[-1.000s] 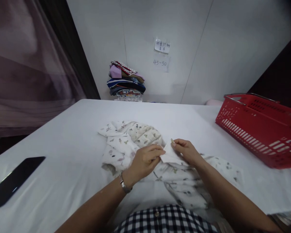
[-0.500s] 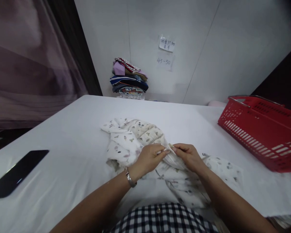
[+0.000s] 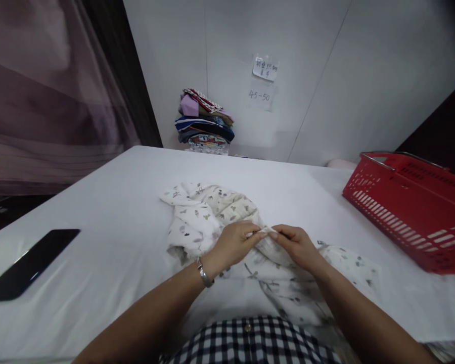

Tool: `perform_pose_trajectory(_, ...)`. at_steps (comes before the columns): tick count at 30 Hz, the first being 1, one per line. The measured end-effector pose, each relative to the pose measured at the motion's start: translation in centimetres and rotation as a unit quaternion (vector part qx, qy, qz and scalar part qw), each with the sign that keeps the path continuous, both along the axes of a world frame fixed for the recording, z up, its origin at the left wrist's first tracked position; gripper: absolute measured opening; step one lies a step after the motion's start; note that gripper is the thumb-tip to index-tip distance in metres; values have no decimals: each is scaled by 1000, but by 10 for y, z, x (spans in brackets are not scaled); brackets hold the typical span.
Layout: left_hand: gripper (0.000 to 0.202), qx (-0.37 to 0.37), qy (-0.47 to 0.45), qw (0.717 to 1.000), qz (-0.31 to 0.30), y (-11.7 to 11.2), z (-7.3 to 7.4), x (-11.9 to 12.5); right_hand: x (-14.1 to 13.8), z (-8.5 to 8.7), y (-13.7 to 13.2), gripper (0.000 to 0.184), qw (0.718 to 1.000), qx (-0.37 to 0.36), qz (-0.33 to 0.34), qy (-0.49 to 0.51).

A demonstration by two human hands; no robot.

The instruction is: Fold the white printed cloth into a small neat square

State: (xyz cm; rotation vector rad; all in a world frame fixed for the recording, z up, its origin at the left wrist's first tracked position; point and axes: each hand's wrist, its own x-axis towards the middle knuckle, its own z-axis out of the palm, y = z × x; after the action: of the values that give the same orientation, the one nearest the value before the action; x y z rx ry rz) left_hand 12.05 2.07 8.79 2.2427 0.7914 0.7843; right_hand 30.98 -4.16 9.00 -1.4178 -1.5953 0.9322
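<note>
A crumpled white cloth garment with a small plant-like print lies on the table in front of me. My left hand pinches an edge of it between thumb and fingers. Close beside it, my right hand pinches the same edge, with the fingertips of both hands nearly meeting. Part of the garment spreads out to the right, beyond my right wrist. Its lower folds run toward my body, partly behind my forearms. The exact shape of the garment is hard to make out.
On the white-covered table, a black flat tablet-like object lies at left. A red plastic basket with metal handles stands at right. Several folded clothes are stacked by the back wall, left of two paper notes.
The fingertips of both hands have shifted slightly along the pinched edge and drawn closer together. The view has tilted a little; the garment lies much as before.
</note>
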Motion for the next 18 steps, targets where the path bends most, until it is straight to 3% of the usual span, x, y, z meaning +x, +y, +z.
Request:
perform_pose_trajectory(3,27,-7,-34,999,41,11,11,-10,27,4,15,35,995,-37,-84,28)
perform_pose_trajectory(9,31,-4,-66,977,204,34,46,-52,110,47,49,20,956,36,-273,102)
perform_pose_trajectory(14,35,-39,-101,922,372,50,57,-109,158,57,55,9,919,72,-361,146)
perform_pose_trajectory(18,40,-60,-134,870,470,64,53,-158,173,53,45,9,918,36,-381,102)
